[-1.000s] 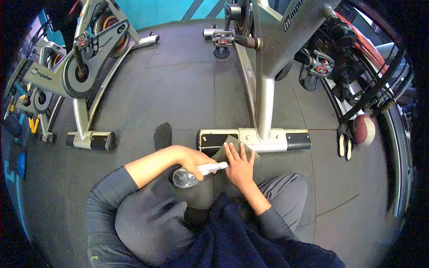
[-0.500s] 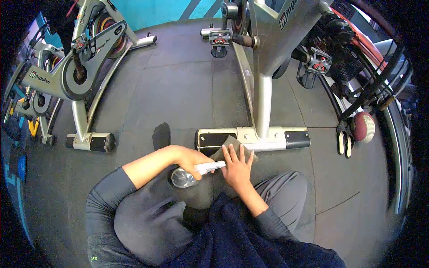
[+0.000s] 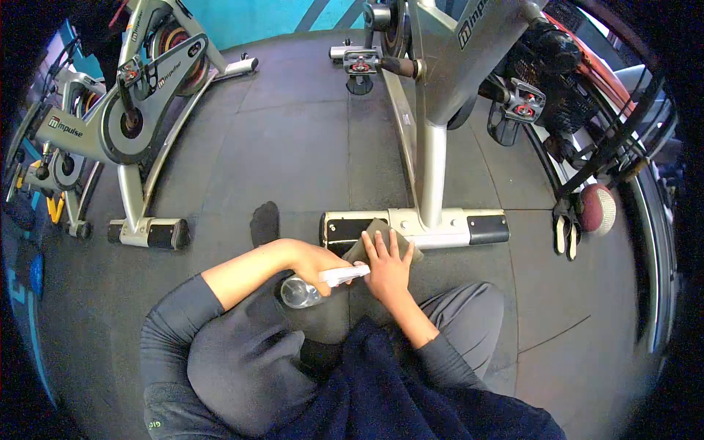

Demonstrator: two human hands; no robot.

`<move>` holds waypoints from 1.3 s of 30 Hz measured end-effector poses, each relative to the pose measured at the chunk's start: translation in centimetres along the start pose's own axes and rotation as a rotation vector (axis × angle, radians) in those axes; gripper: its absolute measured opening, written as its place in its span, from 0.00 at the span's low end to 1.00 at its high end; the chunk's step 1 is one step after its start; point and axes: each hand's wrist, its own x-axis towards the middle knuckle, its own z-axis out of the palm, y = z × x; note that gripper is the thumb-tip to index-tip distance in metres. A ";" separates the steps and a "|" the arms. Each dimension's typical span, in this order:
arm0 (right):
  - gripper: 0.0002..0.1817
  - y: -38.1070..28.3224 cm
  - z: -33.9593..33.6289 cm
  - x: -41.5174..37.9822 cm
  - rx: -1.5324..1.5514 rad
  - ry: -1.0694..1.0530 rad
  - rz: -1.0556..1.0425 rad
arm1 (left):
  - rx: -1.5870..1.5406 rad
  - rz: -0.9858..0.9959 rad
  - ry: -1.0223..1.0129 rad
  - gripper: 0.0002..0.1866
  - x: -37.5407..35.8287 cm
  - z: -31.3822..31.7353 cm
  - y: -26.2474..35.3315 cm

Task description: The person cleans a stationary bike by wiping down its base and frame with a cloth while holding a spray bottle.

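Note:
My left hand [image 3: 314, 260] is wrapped round a spray bottle [image 3: 299, 292] with a white trigger head and a clear body. The bottle is tilted, its head pointing toward my other hand. My right hand [image 3: 387, 269] lies flat with fingers spread on a grey-brown cloth [image 3: 411, 254]. Beneath the cloth is the front foot bar [image 3: 433, 238] of an exercise bike, cream-white with dark end panels. The cloth covers part of the bar's left half.
Above the bar rises the bike frame [image 3: 435, 176] with pedals [image 3: 361, 66] on both sides. A second exercise bike [image 3: 132, 132] stands left. Near the right edge are a maroon-and-cream ball [image 3: 597, 209] and dark shoes [image 3: 566, 233]. My socked foot [image 3: 265, 224] rests on the mat floor [image 3: 286, 147].
My right hand has shifted very slightly left and up on the cloth. My left hand and the spray bottle have barely moved.

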 end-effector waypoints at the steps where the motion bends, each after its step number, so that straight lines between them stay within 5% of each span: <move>1: 0.37 0.0 0.1 0.1 -0.004 -0.008 -0.001 | -0.007 0.006 0.000 0.34 0.1 0.2 0.0; 34: 0.38 -0.1 1.4 0.7 -0.005 -0.022 -0.009 | 0.041 -0.028 -0.034 0.38 0.1 0.1 -0.1; 37: 0.40 -0.1 1.7 1.8 0.020 0.006 -0.011 | 0.028 0.019 0.073 0.30 -0.1 0.0 0.5; 39: 0.41 0.1 1.8 1.6 0.010 -0.010 -0.006 | 0.080 -0.004 -0.001 0.37 0.1 -0.4 0.9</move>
